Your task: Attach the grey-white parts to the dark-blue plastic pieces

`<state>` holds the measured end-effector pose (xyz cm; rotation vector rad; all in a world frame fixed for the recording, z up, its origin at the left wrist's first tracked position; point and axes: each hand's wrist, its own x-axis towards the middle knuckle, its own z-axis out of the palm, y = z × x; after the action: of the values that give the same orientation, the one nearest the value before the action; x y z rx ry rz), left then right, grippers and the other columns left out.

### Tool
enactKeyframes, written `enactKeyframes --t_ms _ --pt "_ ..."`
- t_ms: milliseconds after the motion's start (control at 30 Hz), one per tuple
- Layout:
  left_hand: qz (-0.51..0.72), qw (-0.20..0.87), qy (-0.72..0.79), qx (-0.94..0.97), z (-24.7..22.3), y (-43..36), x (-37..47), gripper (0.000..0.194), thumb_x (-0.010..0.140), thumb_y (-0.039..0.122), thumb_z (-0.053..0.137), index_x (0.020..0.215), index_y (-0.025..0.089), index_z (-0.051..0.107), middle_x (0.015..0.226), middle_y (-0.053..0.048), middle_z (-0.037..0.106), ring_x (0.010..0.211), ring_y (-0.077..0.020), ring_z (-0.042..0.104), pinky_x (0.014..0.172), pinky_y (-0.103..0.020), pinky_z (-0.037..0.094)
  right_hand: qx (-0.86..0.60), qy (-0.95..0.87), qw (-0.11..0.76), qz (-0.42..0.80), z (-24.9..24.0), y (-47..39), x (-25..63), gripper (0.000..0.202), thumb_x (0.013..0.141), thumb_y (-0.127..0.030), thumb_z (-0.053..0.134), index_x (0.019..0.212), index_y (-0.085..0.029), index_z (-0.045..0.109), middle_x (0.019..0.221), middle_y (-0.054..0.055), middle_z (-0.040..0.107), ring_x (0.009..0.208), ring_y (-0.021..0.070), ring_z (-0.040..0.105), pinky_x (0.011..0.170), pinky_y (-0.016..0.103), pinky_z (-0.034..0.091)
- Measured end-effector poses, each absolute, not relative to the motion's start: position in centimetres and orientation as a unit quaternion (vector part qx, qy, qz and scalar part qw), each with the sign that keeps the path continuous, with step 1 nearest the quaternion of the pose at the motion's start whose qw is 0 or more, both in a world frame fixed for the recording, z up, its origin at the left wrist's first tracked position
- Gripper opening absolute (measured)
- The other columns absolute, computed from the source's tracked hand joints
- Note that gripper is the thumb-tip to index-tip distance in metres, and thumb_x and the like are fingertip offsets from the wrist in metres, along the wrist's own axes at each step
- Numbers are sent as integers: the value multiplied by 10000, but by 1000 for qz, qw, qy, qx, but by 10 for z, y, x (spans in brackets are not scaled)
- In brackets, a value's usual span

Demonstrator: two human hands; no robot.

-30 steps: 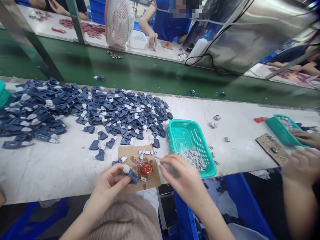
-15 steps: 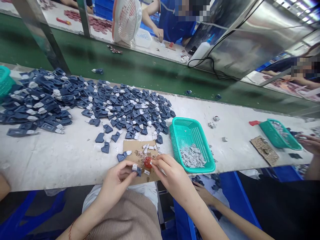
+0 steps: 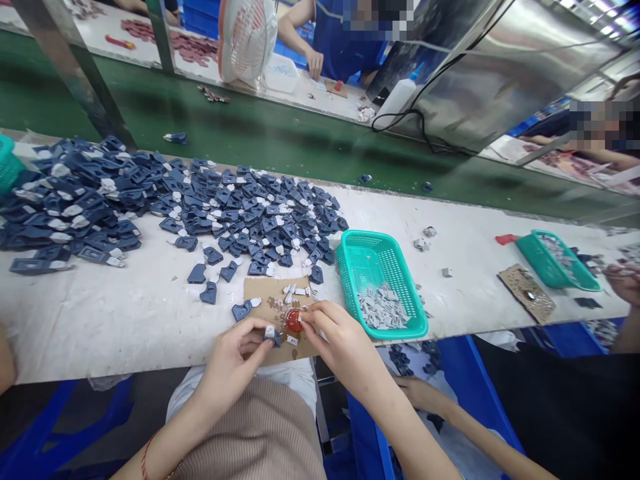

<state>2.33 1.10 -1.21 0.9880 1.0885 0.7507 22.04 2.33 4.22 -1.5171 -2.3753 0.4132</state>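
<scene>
My left hand [image 3: 239, 352] is closed on a dark blue plastic part [image 3: 273, 336] with a whitish piece at its top. Just right of it, my right hand [image 3: 336, 333] pinches a small pale grey piece [image 3: 301, 318] at the edge of a round red dish [image 3: 293, 320]. The dish rests on a brown cardboard sheet [image 3: 256, 289] spotted with wet marks. Several small grey pieces [image 3: 291, 340] lie on the cardboard around it. One blue part with a white tip [image 3: 243, 309] lies across the cardboard's left edge.
A large heap of blue parts [image 3: 260, 213] covers the table's back left. Right of my hands, a green basket [image 3: 421, 328] holds small grey pieces. Farther right are a second cardboard [image 3: 520, 287], another green basket [image 3: 530, 257] and a co-worker's hand [image 3: 625, 283]. A green belt [image 3: 280, 147] runs behind.
The view has shifted slightly. Loose parts on the green belt have moved left. Both hands keep nearly the same pose, the right one still at the red dish.
</scene>
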Motion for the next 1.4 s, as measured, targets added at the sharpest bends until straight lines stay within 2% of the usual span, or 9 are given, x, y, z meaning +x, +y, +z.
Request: enactKeyframes --t_ms 133,267,367,467,800,1100,1200,1300,1400 --pt "340 692 478 420 -9 11 23 128 825 296 623 932 225 622 955 -54 734 896 -215 698 762 -290 535 -540 -799 181 193 43 23 224 161 914 -140 482 891 -182 636 899 94 662 854 225 635 743 372 538" --pt "369 726 441 378 2 13 27 130 822 287 651 919 205 625 1051 -58 721 947 -201 685 815 -282 529 -598 -662 292 343 47 21 227 97 850 -220 610 872 -203 703 883 69 712 845 203 668 757 337 543" --pt "387 750 409 347 10 15 32 123 817 276 673 894 192 627 974 -39 733 900 -171 691 823 -255 527 -613 -510 361 483 49 18 225 112 782 -308 704 824 -208 734 886 55 744 824 195 692 751 313 556" --pt "399 758 396 331 15 17 37 121 808 260 690 889 187 636 918 -24 737 875 -155 694 804 -232 534 -603 -422 385 557 51 14 220 134 732 -325 763 813 -219 750 894 38 757 826 180 698 787 297 552" --pt "409 753 409 315 19 16 45 173 757 272 740 846 170 632 864 -16 725 824 -148 697 766 -228 562 -571 -450 386 568 61 12 209 95 751 -270 737 816 -205 759 885 45 734 829 169 684 751 279 556" --pt "416 744 409 327 18 11 46 172 764 277 733 873 177 645 912 -45 752 860 -175 715 793 -250 565 -596 -595 332 424 67 6 206 74 813 -201 672 814 -217 744 880 43 709 865 176 661 800 287 518" --pt "418 742 411 325 14 8 46 168 786 289 715 891 178 647 892 -51 755 850 -185 719 796 -274 569 -594 -580 329 451 64 6 208 65 810 -223 683 785 -219 742 884 43 700 878 179 653 815 285 503" --pt "415 747 410 319 13 6 45 190 777 306 725 892 175 649 830 -47 752 799 -180 716 765 -273 568 -575 -516 337 539 59 7 212 63 787 -272 712 791 -213 734 897 46 694 874 187 648 800 288 507" --pt "419 726 423 345 16 7 45 206 736 299 764 863 168 667 782 -45 740 728 -160 694 685 -231 546 -541 -451 356 614 53 5 211 191 810 -397 689 821 -206 702 822 30 664 766 163 623 722 267 509"
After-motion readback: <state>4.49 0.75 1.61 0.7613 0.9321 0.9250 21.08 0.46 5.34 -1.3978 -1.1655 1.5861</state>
